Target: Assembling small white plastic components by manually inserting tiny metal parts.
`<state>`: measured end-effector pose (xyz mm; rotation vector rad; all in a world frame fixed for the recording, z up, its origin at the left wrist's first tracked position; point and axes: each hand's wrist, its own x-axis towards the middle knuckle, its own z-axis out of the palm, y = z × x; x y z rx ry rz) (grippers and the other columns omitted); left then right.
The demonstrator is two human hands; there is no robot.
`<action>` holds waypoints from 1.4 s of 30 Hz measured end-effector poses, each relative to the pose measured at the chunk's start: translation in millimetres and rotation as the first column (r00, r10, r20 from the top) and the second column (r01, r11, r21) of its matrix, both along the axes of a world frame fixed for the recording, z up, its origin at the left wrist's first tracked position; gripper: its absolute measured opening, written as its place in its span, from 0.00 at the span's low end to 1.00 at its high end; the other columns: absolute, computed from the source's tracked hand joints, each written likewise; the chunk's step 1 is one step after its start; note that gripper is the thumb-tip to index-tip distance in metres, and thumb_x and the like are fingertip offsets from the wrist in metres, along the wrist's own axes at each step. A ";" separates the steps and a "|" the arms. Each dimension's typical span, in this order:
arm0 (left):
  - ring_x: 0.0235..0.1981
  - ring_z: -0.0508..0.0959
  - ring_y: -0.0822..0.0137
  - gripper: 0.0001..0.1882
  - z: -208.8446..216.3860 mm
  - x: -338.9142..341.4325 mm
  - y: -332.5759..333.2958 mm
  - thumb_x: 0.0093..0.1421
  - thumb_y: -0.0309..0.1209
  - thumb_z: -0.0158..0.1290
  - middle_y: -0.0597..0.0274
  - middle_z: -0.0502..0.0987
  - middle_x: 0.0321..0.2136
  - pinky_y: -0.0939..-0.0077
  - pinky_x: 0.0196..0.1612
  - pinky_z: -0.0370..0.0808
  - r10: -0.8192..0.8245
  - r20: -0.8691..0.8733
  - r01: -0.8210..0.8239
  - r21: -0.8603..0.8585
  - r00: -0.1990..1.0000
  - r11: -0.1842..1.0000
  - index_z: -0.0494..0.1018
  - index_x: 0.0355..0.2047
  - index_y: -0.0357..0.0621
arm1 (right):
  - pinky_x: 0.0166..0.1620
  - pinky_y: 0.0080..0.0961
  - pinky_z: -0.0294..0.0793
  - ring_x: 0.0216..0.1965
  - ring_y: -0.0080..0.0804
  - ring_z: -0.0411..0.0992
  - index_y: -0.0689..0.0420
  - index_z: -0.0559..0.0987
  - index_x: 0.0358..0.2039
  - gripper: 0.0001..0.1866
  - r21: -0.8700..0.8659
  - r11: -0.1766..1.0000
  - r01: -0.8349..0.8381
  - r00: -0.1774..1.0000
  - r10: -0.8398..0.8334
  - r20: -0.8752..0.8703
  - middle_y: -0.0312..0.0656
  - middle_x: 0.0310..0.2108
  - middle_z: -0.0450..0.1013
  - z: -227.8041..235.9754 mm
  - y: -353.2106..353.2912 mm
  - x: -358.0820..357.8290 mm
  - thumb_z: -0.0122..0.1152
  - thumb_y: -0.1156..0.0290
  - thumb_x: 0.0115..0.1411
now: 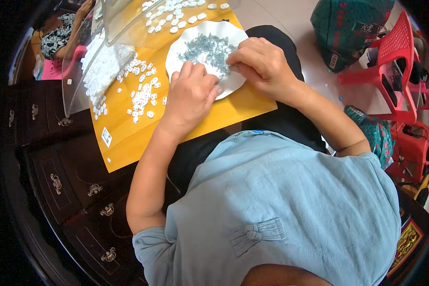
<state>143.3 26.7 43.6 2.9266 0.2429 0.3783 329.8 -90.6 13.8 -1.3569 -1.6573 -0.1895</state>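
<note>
A white plate (pixel 234 85) with a wavy rim holds a heap of small, thin grey metallic-looking pieces (pixel 207 46), too small to name. My left hand (pixel 191 93) is over the plate's near left rim, its fingers curled and thumb close to them; what they hold is hidden. At the plate's right side, my right hand (pixel 263 64) has thumb and fingertips pinched together, and anything between them cannot be made out. Left of my left hand, small white oval plastic pieces (pixel 142 97) with dark holes lie scattered on a yellow board (pixel 128 151).
A clear bag of white pieces (pixel 105 64) lies at the left, beside a transparent curved sheet (pixel 76 90). More white pieces (pixel 176 14) lie beyond the plate. Dark wooden drawers (pixel 66 176) stand left; red plastic chairs (pixel 400 71) and a green bag (pixel 345 33) right. Another person (pixel 59 40) sits far left.
</note>
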 end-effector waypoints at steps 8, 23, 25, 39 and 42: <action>0.40 0.68 0.57 0.13 9.2 -10.5 -12.6 0.52 0.34 0.62 0.58 0.69 0.34 0.62 0.43 0.65 -0.008 -0.024 0.008 0.009 1.000 1.000 0.76 0.36 0.44 | 0.37 0.31 0.70 0.33 0.40 0.74 0.59 0.76 0.32 0.10 -0.001 1.000 -0.019 1.000 0.019 -0.002 0.42 0.27 0.72 -1.1 -8.2 -0.4 0.63 0.83 0.48; 0.31 0.69 0.54 0.09 -8.0 -26.3 -12.2 0.46 0.19 0.59 0.57 0.68 0.26 0.65 0.34 0.67 -0.106 0.266 0.116 -0.023 0.958 0.993 0.72 0.28 0.39 | 0.38 0.31 0.70 0.34 0.40 0.74 0.60 0.76 0.32 0.10 -0.010 0.998 -0.062 0.998 0.062 -0.008 0.42 0.28 0.72 4.7 -11.0 -10.5 0.63 0.83 0.48; 0.30 0.71 0.60 0.06 -3.8 -29.4 -19.8 0.51 0.17 0.57 0.60 0.72 0.26 0.70 0.32 0.68 0.026 0.373 0.071 -0.243 0.928 0.968 0.73 0.29 0.38 | 0.38 0.31 0.70 0.34 0.41 0.74 0.60 0.76 0.32 0.10 -0.005 0.995 -0.096 0.995 0.096 -0.026 0.43 0.28 0.73 7.7 -10.3 -13.8 0.63 0.83 0.49; 0.33 0.73 0.69 0.08 -12.7 -61.1 -60.0 0.64 0.28 0.50 0.60 0.75 0.33 0.73 0.33 0.69 0.623 -0.086 0.305 -0.815 0.778 -0.493 0.71 0.41 0.36 | 0.33 0.30 0.70 0.30 0.40 0.73 0.62 0.77 0.35 0.18 0.070 0.979 -0.191 0.982 0.191 0.003 0.44 0.29 0.72 10.3 -1.1 -78.9 0.70 0.75 0.41; 0.31 0.72 0.69 0.08 -14.6 -67.2 -61.7 0.64 0.28 0.50 0.59 0.75 0.31 0.72 0.32 0.69 0.652 -0.129 0.335 -0.774 0.748 -0.537 0.71 0.41 0.36 | 0.33 0.31 0.70 0.31 0.41 0.73 0.62 0.77 0.34 0.17 0.059 0.978 -0.200 0.980 0.199 0.032 0.44 0.29 0.72 10.3 1.2 -84.8 0.68 0.76 0.41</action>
